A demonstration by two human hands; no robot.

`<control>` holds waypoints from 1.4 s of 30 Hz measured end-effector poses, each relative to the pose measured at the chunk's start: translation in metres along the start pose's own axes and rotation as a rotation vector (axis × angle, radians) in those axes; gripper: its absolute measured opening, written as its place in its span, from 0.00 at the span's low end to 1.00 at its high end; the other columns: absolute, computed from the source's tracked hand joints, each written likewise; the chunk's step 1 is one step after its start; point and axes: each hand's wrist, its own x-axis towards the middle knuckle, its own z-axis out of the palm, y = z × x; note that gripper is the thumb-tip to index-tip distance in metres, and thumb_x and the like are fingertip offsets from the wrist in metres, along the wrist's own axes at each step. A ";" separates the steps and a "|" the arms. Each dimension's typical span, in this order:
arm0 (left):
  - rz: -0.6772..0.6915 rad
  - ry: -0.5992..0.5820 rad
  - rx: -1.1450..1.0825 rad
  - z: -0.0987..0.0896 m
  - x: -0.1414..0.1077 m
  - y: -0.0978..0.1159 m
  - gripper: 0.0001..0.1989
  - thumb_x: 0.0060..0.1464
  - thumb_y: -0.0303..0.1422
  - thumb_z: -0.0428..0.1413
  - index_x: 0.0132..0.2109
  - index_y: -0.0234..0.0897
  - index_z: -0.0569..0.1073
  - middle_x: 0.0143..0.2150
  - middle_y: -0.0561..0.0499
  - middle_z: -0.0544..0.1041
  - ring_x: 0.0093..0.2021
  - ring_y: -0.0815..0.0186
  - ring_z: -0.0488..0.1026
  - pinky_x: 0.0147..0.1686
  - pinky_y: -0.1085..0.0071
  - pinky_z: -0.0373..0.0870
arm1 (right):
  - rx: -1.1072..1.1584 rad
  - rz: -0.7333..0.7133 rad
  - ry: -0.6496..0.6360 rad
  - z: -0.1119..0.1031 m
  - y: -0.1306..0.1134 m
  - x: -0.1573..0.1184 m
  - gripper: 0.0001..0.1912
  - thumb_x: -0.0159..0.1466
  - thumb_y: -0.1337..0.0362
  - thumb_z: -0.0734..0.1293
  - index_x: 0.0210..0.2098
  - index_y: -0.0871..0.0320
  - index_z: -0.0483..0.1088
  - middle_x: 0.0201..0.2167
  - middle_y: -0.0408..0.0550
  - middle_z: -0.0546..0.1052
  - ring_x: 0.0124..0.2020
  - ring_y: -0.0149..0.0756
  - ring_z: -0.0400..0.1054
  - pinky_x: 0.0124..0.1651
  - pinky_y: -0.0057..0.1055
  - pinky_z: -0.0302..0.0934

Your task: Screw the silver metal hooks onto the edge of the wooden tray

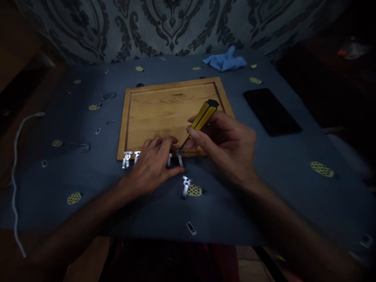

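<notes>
The right hand (232,145) holds one screwdriver (203,114) at one board (164,113) edge, where four hooks (127,159) show; a fifth hook (185,190) lies apart. The left hand (154,162) rests there, its grip I cannot tell.

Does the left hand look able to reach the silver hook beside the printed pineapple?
Probably yes: the hook lies near the left hand, nothing visible between them, though that hand would likely have to leave the board first.

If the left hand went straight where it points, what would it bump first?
Probably the slim yellow-and-black screwdriver held in the right hand, though depth is hard to judge.
</notes>
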 end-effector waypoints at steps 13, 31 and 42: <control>-0.025 -0.016 -0.007 0.000 0.001 0.003 0.26 0.52 0.37 0.70 0.50 0.40 0.65 0.49 0.46 0.77 0.52 0.49 0.73 0.51 0.54 0.68 | 0.146 0.138 -0.086 0.000 -0.006 0.000 0.15 0.59 0.56 0.78 0.40 0.52 0.73 0.36 0.40 0.77 0.26 0.30 0.75 0.30 0.29 0.73; -0.003 0.000 -0.008 0.002 -0.002 0.001 0.28 0.52 0.34 0.71 0.54 0.38 0.65 0.50 0.46 0.78 0.52 0.51 0.73 0.52 0.56 0.67 | -0.078 -0.033 0.113 -0.002 -0.004 0.002 0.10 0.59 0.60 0.79 0.32 0.52 0.74 0.26 0.38 0.77 0.23 0.30 0.73 0.26 0.30 0.69; -0.002 0.008 -0.012 0.001 -0.001 0.001 0.28 0.52 0.34 0.70 0.55 0.36 0.65 0.50 0.45 0.78 0.52 0.50 0.73 0.52 0.56 0.67 | -0.116 -0.076 0.076 -0.001 0.001 0.002 0.09 0.60 0.62 0.78 0.32 0.51 0.73 0.25 0.37 0.75 0.23 0.31 0.72 0.26 0.31 0.68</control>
